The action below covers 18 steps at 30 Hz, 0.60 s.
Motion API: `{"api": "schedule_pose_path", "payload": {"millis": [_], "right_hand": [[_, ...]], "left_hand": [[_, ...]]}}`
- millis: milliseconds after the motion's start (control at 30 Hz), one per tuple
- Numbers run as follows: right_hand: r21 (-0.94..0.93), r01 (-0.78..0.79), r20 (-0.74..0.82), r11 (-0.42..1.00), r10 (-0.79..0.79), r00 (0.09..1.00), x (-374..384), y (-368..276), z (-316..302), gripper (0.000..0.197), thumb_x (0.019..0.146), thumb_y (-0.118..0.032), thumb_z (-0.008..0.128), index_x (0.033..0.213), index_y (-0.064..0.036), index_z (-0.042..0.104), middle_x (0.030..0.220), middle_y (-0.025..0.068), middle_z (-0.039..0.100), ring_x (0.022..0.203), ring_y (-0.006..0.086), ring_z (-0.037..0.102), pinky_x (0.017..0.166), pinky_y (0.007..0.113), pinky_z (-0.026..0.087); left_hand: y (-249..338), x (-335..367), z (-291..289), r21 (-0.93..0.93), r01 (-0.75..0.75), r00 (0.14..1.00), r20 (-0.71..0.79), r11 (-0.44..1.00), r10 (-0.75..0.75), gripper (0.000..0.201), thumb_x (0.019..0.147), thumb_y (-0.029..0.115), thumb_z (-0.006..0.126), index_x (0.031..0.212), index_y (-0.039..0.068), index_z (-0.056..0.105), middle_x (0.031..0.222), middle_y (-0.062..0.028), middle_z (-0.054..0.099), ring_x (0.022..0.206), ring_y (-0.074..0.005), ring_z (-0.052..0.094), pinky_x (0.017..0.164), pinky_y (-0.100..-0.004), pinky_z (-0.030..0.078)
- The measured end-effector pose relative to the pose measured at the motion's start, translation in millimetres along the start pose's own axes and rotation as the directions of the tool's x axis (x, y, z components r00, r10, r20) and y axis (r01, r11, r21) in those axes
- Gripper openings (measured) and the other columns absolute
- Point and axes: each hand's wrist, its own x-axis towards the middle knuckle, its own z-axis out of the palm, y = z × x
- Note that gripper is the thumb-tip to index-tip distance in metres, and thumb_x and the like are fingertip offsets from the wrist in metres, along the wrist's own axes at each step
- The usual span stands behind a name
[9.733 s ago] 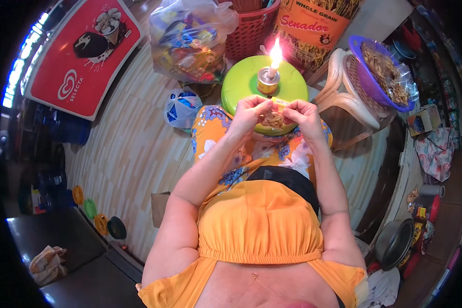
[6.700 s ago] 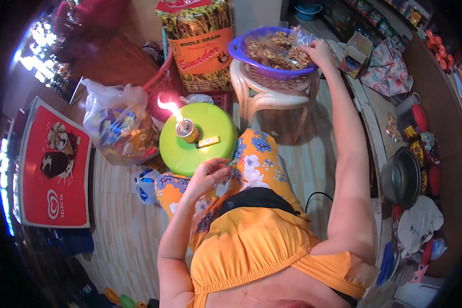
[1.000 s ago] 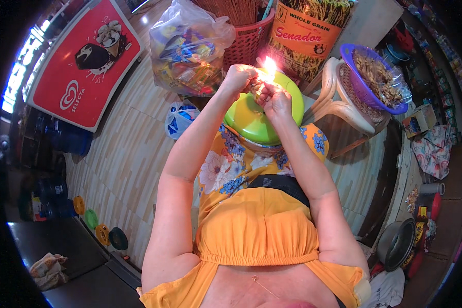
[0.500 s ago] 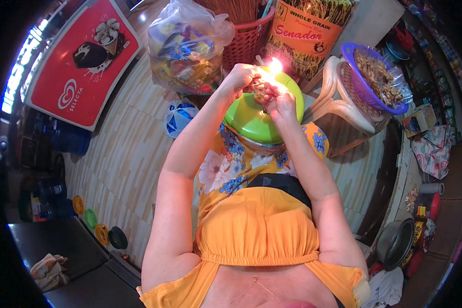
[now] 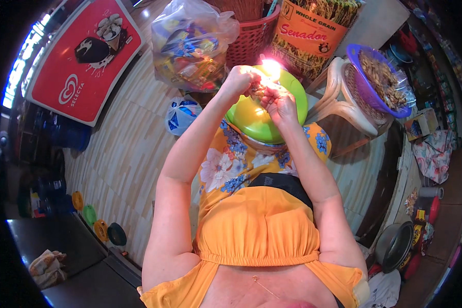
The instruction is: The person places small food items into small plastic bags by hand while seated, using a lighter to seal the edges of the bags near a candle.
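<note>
Both hands are closed and pinch what looks like a small clear plastic packet [image 5: 256, 92] with brownish contents, one hand on either side of it. My left hand [image 5: 242, 81] grips its left part, and my right hand [image 5: 280, 104] has the right part between thumb and fingers. Just beyond the fingertips burns a bright flame [image 5: 271, 70]; its glare hides its base and the packet's far edge. Below the hands is a round green lid [image 5: 259, 126] on a container in front of my knees, the flame's glow reflected in it.
A bulging clear bag of colourful packets [image 5: 190, 49] stands at the far left, beside a red basket [image 5: 247, 43]. Farther right are a rice sack [image 5: 310, 31] and a chair [image 5: 333, 95] bearing a purple basin [image 5: 362, 77] of brown food. A red freezer lid [image 5: 87, 56] lies left.
My right hand has turned slightly and its fingers are more bent. The packet sits a little lower and left against the flame, which looks larger. The whole view has shifted slightly.
</note>
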Motion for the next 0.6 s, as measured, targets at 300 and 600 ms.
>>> {"api": "schedule_pose_path", "payload": {"millis": [300,600], "right_hand": [[0.039,0.005,-0.019,0.999,-0.004,1.0,12,-2,2,0.009,0.082,-0.009,0.051,0.083,-0.0004,0.053,0.068,0.0071,0.055,0.053,0.016,0.052,0.051,0.029,0.047],[0.082,-0.001,-0.022,0.997,0.002,1.0,23,-1,-6,0.01,0.08,-0.009,0.052,0.084,0.0009,0.054,0.067,0.0073,0.055,0.053,0.0163,0.052,0.05,0.028,0.047]], "left_hand": [[-8,14,-7,-0.163,0.094,0.996,0.009,0.982,-0.094,0.016,0.081,0.021,0.052,0.078,0.009,0.062,0.067,0.0003,0.057,0.049,-0.0061,0.049,0.04,-0.02,0.036],[-6,18,-3,-0.285,0.098,0.995,0.034,0.953,-0.093,0.015,0.08,0.019,0.055,0.081,0.005,0.062,0.069,-0.0014,0.059,0.053,-0.008,0.053,0.044,-0.0216,0.042]]}}
